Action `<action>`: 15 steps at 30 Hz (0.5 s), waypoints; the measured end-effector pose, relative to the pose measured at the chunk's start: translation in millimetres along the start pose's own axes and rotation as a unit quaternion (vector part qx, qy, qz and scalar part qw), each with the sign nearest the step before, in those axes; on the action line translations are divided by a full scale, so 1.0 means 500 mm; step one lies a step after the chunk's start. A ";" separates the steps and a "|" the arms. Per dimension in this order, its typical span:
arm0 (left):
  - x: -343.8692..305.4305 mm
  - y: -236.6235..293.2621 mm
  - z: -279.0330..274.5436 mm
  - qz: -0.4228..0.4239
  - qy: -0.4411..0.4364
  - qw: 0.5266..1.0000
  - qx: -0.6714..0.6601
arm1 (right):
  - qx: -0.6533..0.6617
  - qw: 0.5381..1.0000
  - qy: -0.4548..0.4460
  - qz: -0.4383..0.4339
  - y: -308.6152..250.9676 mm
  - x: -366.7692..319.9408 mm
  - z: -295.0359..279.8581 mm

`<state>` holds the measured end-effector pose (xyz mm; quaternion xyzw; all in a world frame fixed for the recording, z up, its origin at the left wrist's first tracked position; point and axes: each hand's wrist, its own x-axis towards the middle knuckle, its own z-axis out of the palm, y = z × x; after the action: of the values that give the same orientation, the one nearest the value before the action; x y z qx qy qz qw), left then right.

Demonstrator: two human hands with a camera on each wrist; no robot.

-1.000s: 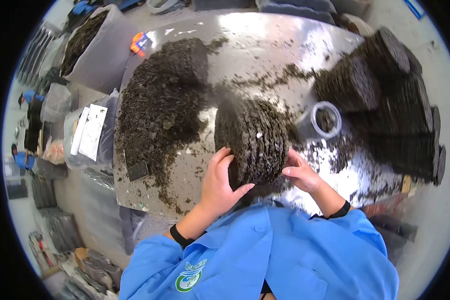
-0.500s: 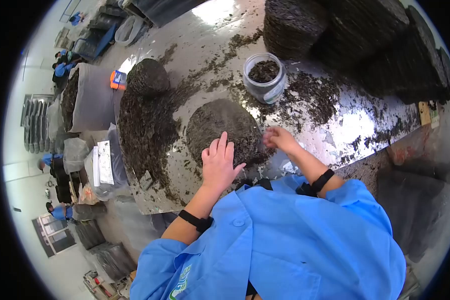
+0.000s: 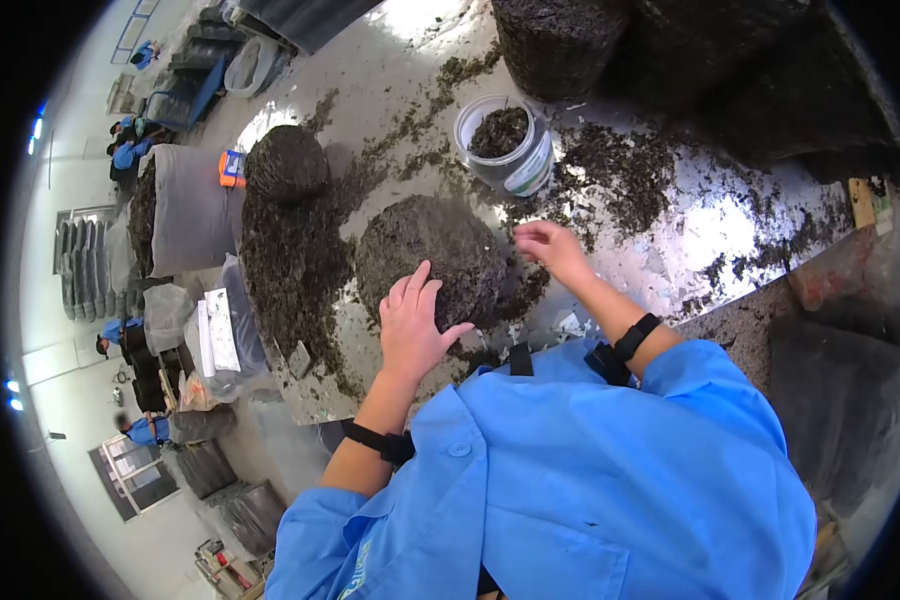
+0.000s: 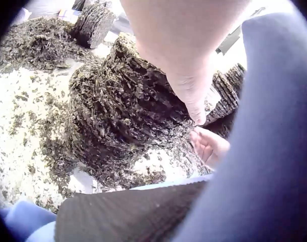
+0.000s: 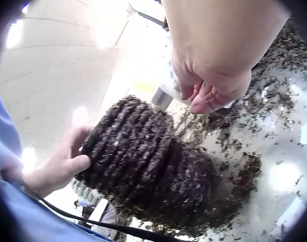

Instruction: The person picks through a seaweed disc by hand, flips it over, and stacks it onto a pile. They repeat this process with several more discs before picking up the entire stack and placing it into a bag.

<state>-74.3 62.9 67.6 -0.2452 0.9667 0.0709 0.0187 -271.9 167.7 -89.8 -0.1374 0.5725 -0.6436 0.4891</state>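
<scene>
Resting on the round dark stack, the left hand has its fingers spread wide. The right hand hovers just right of the stack, apart from it, its fingers bent inward; whether they pinch a flake, I cannot tell. The stack sits on the bench, set in from the near edge, which runs between it and the person's blue shirt. Left of the stack, a loose dark heap reaches towards the bench's left edge, with a smaller round stack on its far part. Beyond the stack and to its right, a clear jar holds dark flakes, and larger stacks rise farther back. The widest room lies right of the stack, past the right hand, where only scattered flakes cover the bench.

One second ago both hands flanked the stack and its ridged side faced the head camera; now its round face shows there and the right hand is off it. The left hand has moved onto that face.
</scene>
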 end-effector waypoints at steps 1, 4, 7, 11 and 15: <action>0.000 0.000 0.002 0.007 0.010 1.000 -0.006 | 0.001 1.000 0.000 0.004 -0.015 -0.005 0.024; 0.003 -0.007 0.010 0.009 0.021 1.000 -0.015 | 0.032 0.998 -0.045 -0.029 -0.034 -0.011 0.072; 0.005 -0.014 0.014 0.009 0.025 0.999 -0.022 | -0.154 0.978 0.008 -0.139 -0.051 -0.018 0.088; 0.006 -0.024 0.030 0.018 0.046 0.998 -0.027 | -0.165 0.978 -0.003 -0.125 -0.054 -0.010 0.091; 0.013 -0.024 0.036 0.015 0.052 0.998 -0.038 | -0.128 0.987 -0.012 -0.093 -0.048 0.005 0.088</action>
<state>-74.1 51.9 47.8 -0.2345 0.9665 0.0953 -0.0417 -252.2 136.1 -56.2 -0.2594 0.6288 -0.6063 0.4120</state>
